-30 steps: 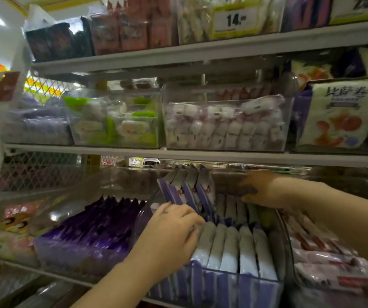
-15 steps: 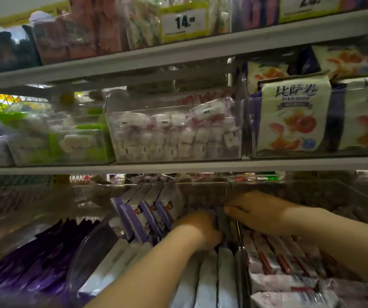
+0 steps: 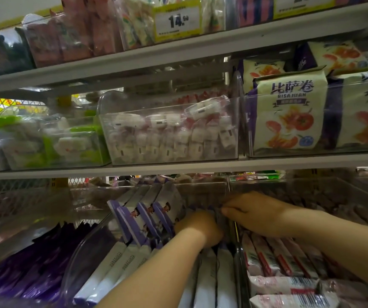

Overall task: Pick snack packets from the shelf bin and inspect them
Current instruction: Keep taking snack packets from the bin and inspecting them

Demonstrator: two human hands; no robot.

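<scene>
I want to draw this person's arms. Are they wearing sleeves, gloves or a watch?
No. Both the left arm and the right arm are bare as far as the picture shows: no sleeves. The left hand and right hand have no gloves, and no watch, bracelet or ring shows.

Upper shelves evenly lit; price tag (image 3: 177,21) bright, digits slightly soft. Under middle shelf (image 3: 178,166) your view goes dim: snack packets (image 3: 156,210) at bin's back sit in shadow. Pale glare streaks on clear bin (image 3: 167,107) front. Purple wrappers (image 3: 34,274) bottom left smeared. Shelf lines bow toward frame edges, corners blurred.
</scene>
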